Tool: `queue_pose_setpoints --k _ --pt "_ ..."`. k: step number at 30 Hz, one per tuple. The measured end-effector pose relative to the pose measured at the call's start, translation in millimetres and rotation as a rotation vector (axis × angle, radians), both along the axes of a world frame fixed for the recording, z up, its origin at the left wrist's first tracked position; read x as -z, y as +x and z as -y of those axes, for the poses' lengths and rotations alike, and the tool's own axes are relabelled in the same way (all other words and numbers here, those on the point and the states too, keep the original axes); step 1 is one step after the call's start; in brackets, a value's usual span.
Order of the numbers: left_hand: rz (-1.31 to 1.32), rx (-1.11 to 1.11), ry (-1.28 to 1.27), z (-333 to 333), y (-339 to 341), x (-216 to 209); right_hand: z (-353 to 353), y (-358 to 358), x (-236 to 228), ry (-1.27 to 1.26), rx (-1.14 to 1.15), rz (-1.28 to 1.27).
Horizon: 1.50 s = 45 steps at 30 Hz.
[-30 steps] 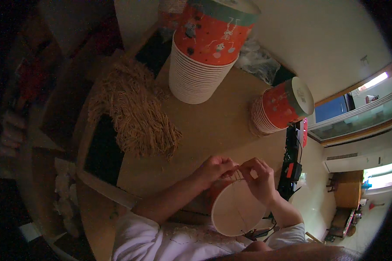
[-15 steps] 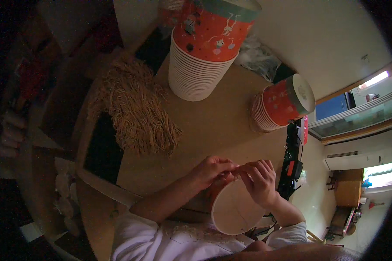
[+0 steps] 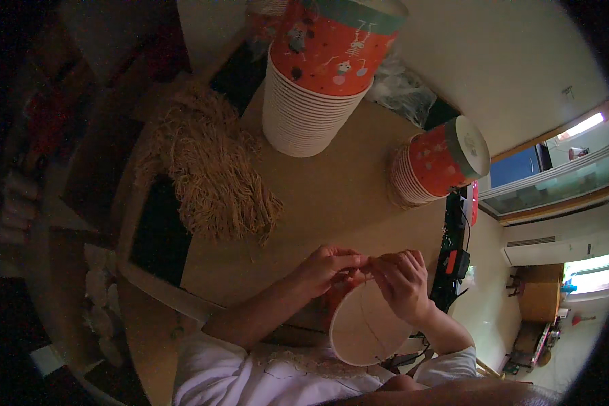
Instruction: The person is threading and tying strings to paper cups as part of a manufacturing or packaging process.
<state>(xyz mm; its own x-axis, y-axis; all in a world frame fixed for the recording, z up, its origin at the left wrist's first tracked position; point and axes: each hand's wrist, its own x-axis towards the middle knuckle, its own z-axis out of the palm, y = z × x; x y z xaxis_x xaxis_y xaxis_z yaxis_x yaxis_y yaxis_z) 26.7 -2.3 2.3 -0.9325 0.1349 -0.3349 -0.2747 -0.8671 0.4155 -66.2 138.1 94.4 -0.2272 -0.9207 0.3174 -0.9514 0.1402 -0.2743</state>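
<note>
A paper bucket [image 3: 367, 328], white inside and orange outside, tilts against my lap with its open mouth facing up. Across that mouth runs a thin string [image 3: 363, 308], from the near rim up to my fingers at the far rim. My left hand [image 3: 331, 268] is closed in a pinch at the far rim. Its fingertips meet those of my right hand [image 3: 402, 281], which is also closed, bent over the rim's right side. Both seem to pinch the string end; the fingers partly hide it.
Beyond my hands, a brown table [image 3: 318, 210] carries a bundle of tan strings [image 3: 213, 169] at left. A tall stack of upturned paper buckets [image 3: 318, 88] stands behind, a smaller stack [image 3: 436, 162] at right. Clear plastic [image 3: 402, 88] lies at the back. A black adapter [image 3: 459, 262] is by the right edge.
My joined fingertips have barely shifted, and the bucket stays in place. The string across its mouth shows more plainly now. The view is slightly darker.
</note>
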Motion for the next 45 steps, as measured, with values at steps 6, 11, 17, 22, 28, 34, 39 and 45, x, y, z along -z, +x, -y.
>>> queue_pose_setpoints --k 6,11,17,22,28,34,39,45 --pt "-0.016 -0.015 -0.014 1 -2 -1 -2 4 -5 0.007 -0.017 -0.091" --pt "-0.077 -0.007 0.025 1 -3 7 -5 2 -1 -0.004 0.011 0.095" --pt "-0.118 0.044 0.139 2 -3 8 -5 -7 -5 0.017 -0.031 0.195" --pt "-0.123 0.006 0.019 3 0 4 -10 -9 -4 -0.013 0.041 0.343" --pt "-0.093 -0.096 -0.443 2 3 -12 0 -14 -7 0.123 0.259 0.761" --pt "-0.087 -0.052 -0.592 7 3 -23 -5 -29 -3 0.239 0.302 0.906" --pt "-0.111 -0.091 -0.585 8 4 -21 5 -33 -10 0.432 0.329 1.165" --pt "-0.077 -0.053 -0.688 7 1 -26 0 -39 0 0.468 0.269 1.115"
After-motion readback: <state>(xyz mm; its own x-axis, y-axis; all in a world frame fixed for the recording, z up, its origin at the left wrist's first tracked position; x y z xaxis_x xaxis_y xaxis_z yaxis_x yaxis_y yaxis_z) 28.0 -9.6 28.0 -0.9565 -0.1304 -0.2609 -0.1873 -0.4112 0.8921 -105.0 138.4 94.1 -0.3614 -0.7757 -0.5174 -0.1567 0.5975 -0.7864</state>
